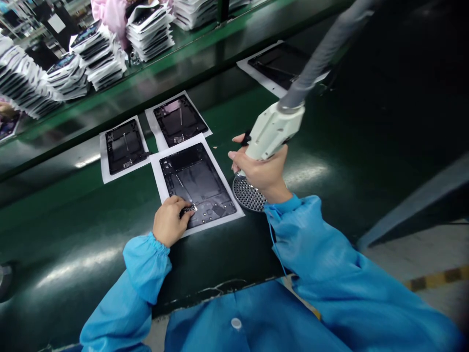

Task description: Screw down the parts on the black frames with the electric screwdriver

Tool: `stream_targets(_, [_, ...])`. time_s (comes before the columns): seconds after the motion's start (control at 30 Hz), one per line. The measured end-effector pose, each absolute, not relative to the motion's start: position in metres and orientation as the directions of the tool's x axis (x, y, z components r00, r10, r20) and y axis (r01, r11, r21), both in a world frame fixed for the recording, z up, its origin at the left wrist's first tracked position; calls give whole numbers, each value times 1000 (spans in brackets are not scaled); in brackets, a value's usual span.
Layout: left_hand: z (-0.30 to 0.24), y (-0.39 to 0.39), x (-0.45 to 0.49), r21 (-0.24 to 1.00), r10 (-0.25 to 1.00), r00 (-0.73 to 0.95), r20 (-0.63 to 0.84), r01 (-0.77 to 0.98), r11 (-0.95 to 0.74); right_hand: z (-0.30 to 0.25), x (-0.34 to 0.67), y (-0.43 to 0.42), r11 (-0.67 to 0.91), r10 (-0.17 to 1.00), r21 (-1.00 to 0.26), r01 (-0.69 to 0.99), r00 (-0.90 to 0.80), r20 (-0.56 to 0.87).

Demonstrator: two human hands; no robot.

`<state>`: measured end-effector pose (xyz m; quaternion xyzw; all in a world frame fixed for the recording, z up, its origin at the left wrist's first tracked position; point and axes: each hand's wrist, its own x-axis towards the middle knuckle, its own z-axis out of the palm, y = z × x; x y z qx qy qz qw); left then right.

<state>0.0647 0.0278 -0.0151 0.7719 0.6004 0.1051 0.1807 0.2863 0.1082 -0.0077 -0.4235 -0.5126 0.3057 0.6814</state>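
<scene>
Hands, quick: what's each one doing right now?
Left hand: fingers bent on the nearest black panel; grip cannot be told.
Right hand: closed around the white tool.

Nothing here can be read. The dark panels [198,183] on their white sheets, the stacked packs [150,29] across the belt and the pale tool [273,129] carry no legible lettering or numbers.

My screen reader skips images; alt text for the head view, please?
The right hand grips a white tool on a grey hose above a green belt, while the left hand touches a black panel. Two more panels lie beyond.
</scene>
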Motion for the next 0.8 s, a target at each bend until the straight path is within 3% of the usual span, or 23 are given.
stream_targets(0.33, [-7, 30, 67, 537, 914, 390, -112, 797, -274, 6, 293, 91, 521, 820, -853, -26, 295, 491])
stream_targets(0.6, [-16, 23, 83, 779, 985, 171, 34, 613, -133, 4, 292, 93, 592, 776, -806, -20, 286, 562])
stream_targets(0.7, [-19, 20, 89, 768, 973, 228, -21, 627, -130, 4, 292, 93, 583, 781, -812, -17, 290, 554])
stream_targets(0.8, [-20, 17, 93, 671, 945, 316, -87, 720, -179, 5, 292, 92, 582, 782, -813, -14, 285, 554])
